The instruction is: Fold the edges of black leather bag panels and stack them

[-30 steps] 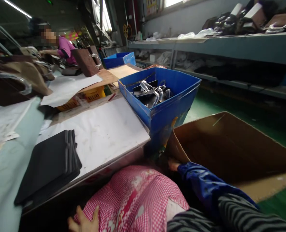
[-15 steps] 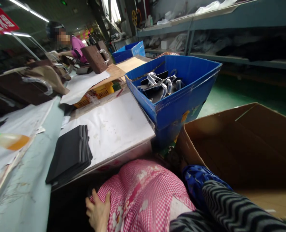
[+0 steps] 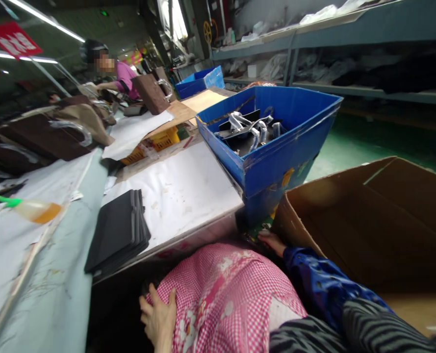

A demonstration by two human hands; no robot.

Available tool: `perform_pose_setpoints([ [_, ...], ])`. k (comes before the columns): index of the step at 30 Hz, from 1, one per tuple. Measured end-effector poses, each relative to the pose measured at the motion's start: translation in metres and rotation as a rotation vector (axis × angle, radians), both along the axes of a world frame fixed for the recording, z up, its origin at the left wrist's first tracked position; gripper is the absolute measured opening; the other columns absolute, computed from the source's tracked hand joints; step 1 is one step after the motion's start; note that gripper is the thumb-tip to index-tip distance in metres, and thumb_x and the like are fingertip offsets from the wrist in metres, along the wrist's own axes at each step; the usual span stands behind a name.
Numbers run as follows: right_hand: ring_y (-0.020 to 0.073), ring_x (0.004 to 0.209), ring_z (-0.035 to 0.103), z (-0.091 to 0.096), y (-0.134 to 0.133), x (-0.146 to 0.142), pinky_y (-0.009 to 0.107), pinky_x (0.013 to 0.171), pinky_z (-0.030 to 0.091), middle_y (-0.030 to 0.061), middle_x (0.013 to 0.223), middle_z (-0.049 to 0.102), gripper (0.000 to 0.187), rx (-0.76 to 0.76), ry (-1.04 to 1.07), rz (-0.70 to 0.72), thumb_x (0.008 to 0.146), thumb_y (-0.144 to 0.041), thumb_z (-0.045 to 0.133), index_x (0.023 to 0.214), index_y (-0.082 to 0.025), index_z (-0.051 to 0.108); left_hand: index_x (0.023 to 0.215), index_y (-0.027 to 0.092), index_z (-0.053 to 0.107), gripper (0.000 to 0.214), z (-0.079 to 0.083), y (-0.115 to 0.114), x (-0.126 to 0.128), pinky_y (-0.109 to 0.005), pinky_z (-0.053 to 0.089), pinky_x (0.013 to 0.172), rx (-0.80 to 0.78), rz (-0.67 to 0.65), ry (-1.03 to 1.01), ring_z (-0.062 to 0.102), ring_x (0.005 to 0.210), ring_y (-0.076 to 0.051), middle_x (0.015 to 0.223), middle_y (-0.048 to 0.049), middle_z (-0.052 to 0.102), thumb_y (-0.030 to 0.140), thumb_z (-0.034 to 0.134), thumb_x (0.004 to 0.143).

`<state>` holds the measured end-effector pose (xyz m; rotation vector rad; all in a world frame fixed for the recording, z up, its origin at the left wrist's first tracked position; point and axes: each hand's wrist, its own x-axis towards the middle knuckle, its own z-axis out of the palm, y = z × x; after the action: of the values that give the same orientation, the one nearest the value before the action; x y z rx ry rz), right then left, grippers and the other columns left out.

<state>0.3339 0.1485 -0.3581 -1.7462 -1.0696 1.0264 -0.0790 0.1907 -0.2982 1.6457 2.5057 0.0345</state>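
Observation:
My left hand point(image 3: 159, 314) lies at the pink checked apron point(image 3: 232, 289) over my lap, its fingers spread and nothing held. Low in the gap between the blue bin point(image 3: 291, 142) and the cardboard box point(image 3: 302, 230) is my right hand point(image 3: 272, 242), reaching out of a shiny blue sleeve cover point(image 3: 324, 279). Its fingertips are close to a small pale thing on the green floor; they are too small and blurred to show whether they grip it. A stack of black panels point(image 3: 120, 228) lies on the white-covered table point(image 3: 188, 186) in front of me.
Black pieces with plastic-wrapped handles point(image 3: 254, 130) fill the blue bin. A squeeze bottle point(image 3: 37, 210) of amber liquid lies on the left bench. Brown bags point(image 3: 43, 132) stand behind it. A co-worker point(image 3: 125, 78) is at the far table. Grey shelving point(image 3: 328, 37) runs along the right.
My right hand has come into view, extending forward into the gap between bin and box. My left hand stays on the apron. The view has shifted slightly to the left.

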Motion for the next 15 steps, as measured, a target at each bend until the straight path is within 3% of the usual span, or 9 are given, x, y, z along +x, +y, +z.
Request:
perform_pose_setpoints([
  [3, 0.0045, 0.051, 0.047, -0.002, 0.038, -0.011, 0.016, 0.046, 0.041, -0.0031, 0.072, 0.055, 0.021, -0.063, 0.232, -0.096, 0.098, -0.032, 0.056, 0.102, -0.012, 0.059, 0.155, 0.019, 0.022, 0.072, -0.004, 0.000, -0.004, -0.054, 0.049, 0.095, 0.008, -0.035, 0.036, 0.042, 0.131, -0.039, 0.156, -0.0199, 0.021, 0.060, 0.033, 0.097],
  [6, 0.0051, 0.052, 0.048, 0.012, 0.074, -0.022, 0.017, 0.046, 0.041, 0.0006, 0.084, 0.062, 0.026, -0.043, 0.415, -0.120, 0.094, -0.032, 0.059, 0.113, -0.015, 0.056, 0.154, 0.017, 0.028, 0.066, -0.011, 0.006, -0.006, -0.051, 0.051, 0.092, -0.001, -0.043, 0.043, 0.046, 0.127, -0.037, 0.156, -0.0209, 0.023, 0.051, 0.038, 0.099],
  [8, 0.0071, 0.054, 0.053, 0.024, 0.091, -0.028, 0.019, 0.047, 0.043, 0.0038, 0.090, 0.065, 0.030, -0.015, 0.491, -0.140, 0.089, -0.037, 0.060, 0.110, -0.016, 0.056, 0.154, 0.017, 0.029, 0.064, -0.018, 0.012, -0.007, -0.051, 0.051, 0.090, -0.010, -0.037, 0.033, 0.047, 0.126, -0.039, 0.156, -0.0214, 0.023, 0.048, 0.039, 0.099],
  [12, 0.0144, 0.066, 0.062, 0.044, 0.115, -0.032, 0.025, 0.054, 0.050, 0.0053, 0.082, 0.065, 0.035, 0.029, 0.517, -0.258, 0.075, -0.043, 0.063, 0.097, -0.017, 0.056, 0.155, 0.019, 0.029, 0.063, -0.038, 0.023, -0.011, -0.050, 0.051, 0.092, -0.024, -0.023, 0.000, 0.047, 0.127, -0.038, 0.158, -0.0196, 0.024, 0.046, 0.040, 0.099],
  [15, 0.0209, 0.068, 0.065, 0.054, 0.124, -0.031, 0.030, 0.056, 0.054, 0.0067, 0.074, 0.065, 0.034, 0.059, 0.451, -0.319, 0.059, -0.041, 0.068, 0.084, -0.020, 0.057, 0.151, 0.022, 0.036, 0.060, -0.053, 0.024, -0.019, -0.051, 0.051, 0.095, -0.019, 0.026, -0.019, 0.051, 0.125, -0.032, 0.155, -0.0164, 0.032, 0.045, 0.049, 0.097],
])
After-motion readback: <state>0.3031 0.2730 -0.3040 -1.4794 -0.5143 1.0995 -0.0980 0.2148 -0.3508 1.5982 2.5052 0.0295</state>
